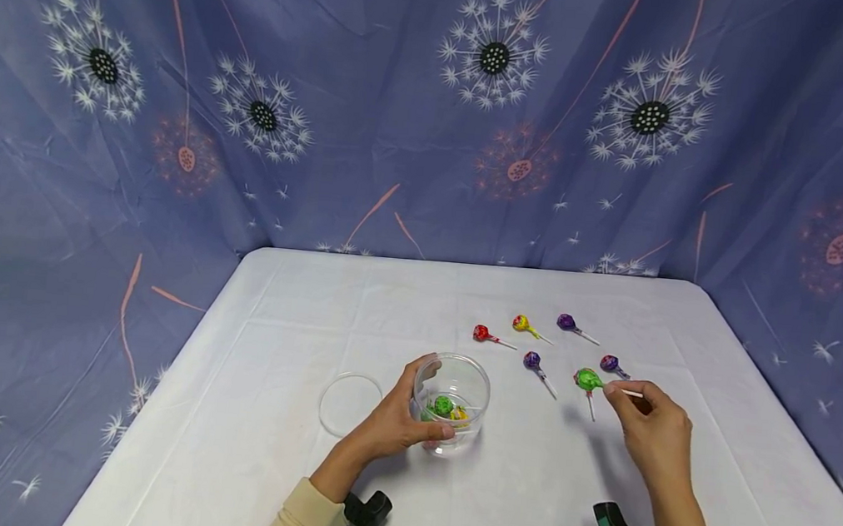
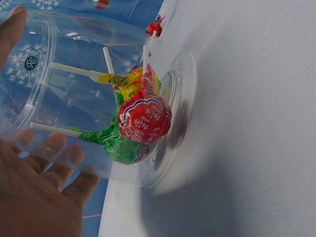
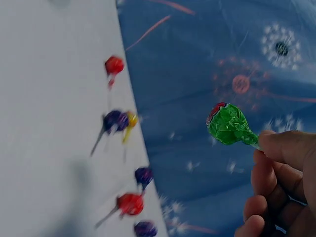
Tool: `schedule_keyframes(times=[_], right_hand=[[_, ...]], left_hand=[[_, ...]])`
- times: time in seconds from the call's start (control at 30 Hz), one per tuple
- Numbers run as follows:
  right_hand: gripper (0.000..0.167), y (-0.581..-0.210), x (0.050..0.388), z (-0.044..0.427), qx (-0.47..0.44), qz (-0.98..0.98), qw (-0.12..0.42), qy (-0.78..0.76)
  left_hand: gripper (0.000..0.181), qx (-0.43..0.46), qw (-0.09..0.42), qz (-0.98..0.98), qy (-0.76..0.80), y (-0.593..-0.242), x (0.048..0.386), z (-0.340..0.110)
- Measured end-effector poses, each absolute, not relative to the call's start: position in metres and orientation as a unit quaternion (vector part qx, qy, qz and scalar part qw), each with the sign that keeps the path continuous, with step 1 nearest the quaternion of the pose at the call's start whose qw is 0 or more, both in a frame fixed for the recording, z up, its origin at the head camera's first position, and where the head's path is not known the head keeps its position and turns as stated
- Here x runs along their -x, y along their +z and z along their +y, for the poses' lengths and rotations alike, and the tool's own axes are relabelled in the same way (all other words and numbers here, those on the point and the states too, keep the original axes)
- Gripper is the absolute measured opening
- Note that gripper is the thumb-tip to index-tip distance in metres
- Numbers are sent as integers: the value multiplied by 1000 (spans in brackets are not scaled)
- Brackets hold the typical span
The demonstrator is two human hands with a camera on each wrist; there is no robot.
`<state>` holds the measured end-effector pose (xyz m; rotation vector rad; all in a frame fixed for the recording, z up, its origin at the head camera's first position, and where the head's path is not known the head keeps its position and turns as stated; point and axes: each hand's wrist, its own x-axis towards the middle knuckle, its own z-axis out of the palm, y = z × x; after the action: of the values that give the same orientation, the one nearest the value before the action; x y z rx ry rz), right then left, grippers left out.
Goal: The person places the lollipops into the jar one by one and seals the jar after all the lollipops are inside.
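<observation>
My left hand [image 1: 396,415] grips a clear plastic jar [image 1: 454,374], thumb on the near side and fingers round the far side. Inside the jar lie several wrapped lollipops; the left wrist view shows a red lollipop [image 2: 144,118], a yellow lollipop [image 2: 129,85] and a green lollipop [image 2: 118,147] against its wall. My right hand [image 1: 653,429] pinches another green lollipop [image 1: 588,379] by its stick, raised above the table to the right of the jar. That lollipop's wrapped head [image 3: 229,124] points away from the fingertips.
Loose lollipops lie beyond and right of the jar: a red one [image 1: 481,333], a yellow one [image 1: 521,323] and several purple ones [image 1: 566,322]. Another red lollipop [image 3: 130,203] is mostly hidden in the head view. A clear ring-shaped lid [image 1: 322,409] lies left of the jar on the white tablecloth [image 1: 272,333].
</observation>
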<state>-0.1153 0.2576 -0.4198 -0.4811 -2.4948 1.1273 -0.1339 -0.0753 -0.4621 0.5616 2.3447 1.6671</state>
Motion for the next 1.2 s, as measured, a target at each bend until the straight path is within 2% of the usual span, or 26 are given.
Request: schedule_keyframes(times=[0.4, 0.6, 0.9, 1.2], right_hand=[[9, -396, 122, 221, 62, -866, 231, 440], [5, -386, 125, 202, -19, -850, 253, 461], [11, -381, 133, 173, -102, -834, 250, 481], [13, -379, 137, 144, -163, -842, 219, 465]], left_hand=[[96, -188, 104, 800, 560, -463, 135, -75], [96, -187, 104, 799, 562, -463, 135, -75], [96, -189, 102, 796, 566, -462, 134, -76], [97, -198, 110, 781, 582, -462, 135, -76]])
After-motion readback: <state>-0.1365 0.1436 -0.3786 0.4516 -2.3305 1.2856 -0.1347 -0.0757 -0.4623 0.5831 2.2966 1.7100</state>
